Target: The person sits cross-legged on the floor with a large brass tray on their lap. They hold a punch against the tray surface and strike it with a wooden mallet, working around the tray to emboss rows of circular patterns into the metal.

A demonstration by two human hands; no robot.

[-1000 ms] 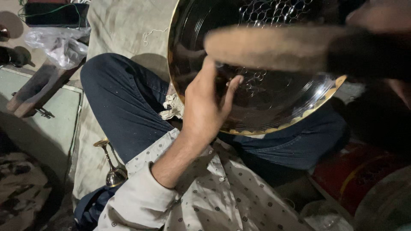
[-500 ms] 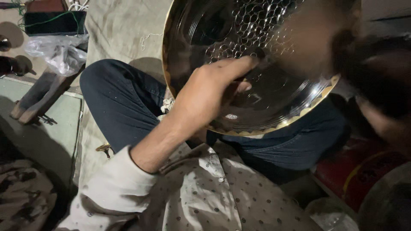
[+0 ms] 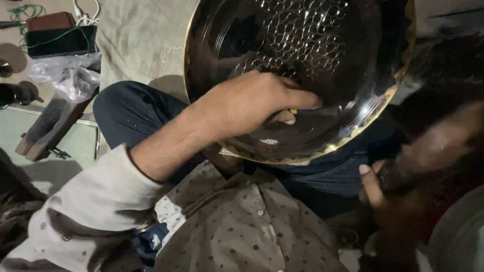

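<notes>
The large polished metal bowl (image 3: 302, 75) rests tilted on the seated person's lap, its hammered inside facing the camera and its rim edged in brass colour. The left hand (image 3: 252, 103) lies inside it, fingers loosely curled, fingertips against the inner wall. The right hand (image 3: 388, 184) (badly blurred) grips a dark object (image 3: 438, 146) just beside the bowl's lower rim.

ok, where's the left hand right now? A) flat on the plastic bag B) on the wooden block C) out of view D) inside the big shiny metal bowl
D: the left hand lies inside the metal bowl, fingers pointing right across its reflective inner wall near a small yellowish thing I cannot identify; the plastic bag and wooden block sit apart at left.
</notes>
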